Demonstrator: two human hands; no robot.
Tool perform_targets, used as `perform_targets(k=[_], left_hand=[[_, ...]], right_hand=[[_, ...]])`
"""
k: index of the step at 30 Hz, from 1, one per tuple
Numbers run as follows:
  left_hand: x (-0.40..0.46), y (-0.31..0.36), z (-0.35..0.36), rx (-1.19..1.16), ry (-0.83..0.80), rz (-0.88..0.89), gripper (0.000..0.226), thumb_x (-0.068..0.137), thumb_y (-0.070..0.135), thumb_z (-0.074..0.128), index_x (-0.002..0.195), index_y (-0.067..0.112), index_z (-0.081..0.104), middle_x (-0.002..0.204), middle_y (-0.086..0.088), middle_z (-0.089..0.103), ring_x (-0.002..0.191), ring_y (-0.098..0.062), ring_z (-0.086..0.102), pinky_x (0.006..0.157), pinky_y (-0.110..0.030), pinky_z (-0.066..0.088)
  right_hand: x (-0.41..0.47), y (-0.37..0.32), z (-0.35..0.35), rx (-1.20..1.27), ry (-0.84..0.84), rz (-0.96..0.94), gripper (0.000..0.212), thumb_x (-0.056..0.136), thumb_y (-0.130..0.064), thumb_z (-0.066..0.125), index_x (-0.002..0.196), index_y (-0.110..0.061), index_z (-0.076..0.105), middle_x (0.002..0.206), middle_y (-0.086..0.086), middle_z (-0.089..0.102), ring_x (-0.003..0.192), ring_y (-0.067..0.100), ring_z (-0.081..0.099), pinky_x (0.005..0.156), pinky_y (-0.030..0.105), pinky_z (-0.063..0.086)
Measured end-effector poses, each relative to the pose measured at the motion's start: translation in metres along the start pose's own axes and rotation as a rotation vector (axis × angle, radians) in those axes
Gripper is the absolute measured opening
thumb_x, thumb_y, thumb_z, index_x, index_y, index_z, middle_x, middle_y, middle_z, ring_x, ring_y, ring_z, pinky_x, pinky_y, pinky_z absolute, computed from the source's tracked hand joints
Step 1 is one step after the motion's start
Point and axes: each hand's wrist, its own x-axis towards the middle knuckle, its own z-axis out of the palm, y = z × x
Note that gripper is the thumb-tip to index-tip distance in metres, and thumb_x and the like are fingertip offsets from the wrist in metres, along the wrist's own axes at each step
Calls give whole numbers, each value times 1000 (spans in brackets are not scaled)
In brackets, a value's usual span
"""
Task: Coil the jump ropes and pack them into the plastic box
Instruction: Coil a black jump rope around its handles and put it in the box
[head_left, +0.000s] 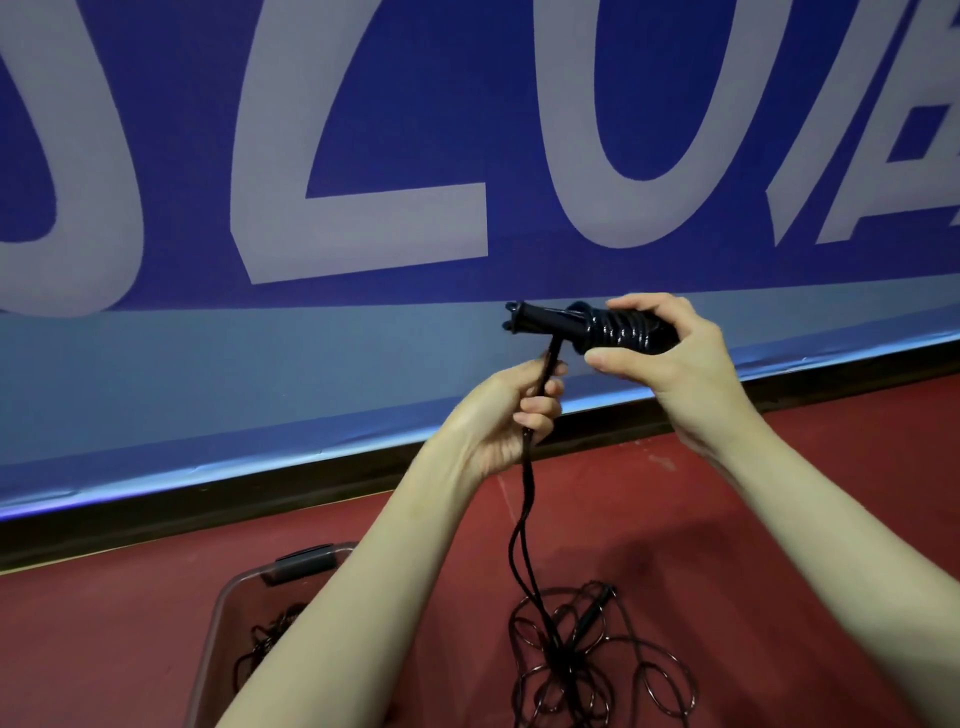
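My right hand (670, 358) grips two black jump-rope handles (545, 323) held side by side, with several turns of black rope (623, 330) wound round them. My left hand (511, 415) holds the doubled rope just below the handles; the rope hangs down from it to a loose tangle (587, 660) on the red floor, where another black handle (597, 613) lies. A clear plastic box (228, 597) stands at the lower left, partly behind my left forearm, with some dark rope (265, 639) inside.
A blue banner wall with large pale letters (363, 218) rises straight ahead, ending in a dark baseboard (156, 519). Red floor (779, 493) spreads to the right of the tangle. The box has a dark latch (306, 564) at its far rim.
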Motion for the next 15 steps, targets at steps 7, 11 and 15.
perform_targets(k=[7,11,15], left_hand=[[-13,-4,14,958,130,272,32,102,32,42,90,11,63,60,6,45,45,-7,36,48,-23,31],[-20,-1,18,1554,69,371,25,97,27,52,86,7,62,77,-6,61,65,-21,52,61,-34,39],[-21,5,13,1695,46,454,31,97,24,50,66,28,48,66,3,45,62,-22,42,58,-34,34]], right_hand=[[12,21,-14,-250,204,-13,44,67,-15,88,101,-27,64,107,-4,45,90,-4,52,82,7,42],[2,33,-10,-494,138,-164,48,65,-9,87,107,-16,66,108,0,40,79,-1,46,78,-4,31],[2,35,-8,-583,-27,-170,46,65,-12,87,106,-15,66,107,-3,39,83,4,46,75,-4,31]])
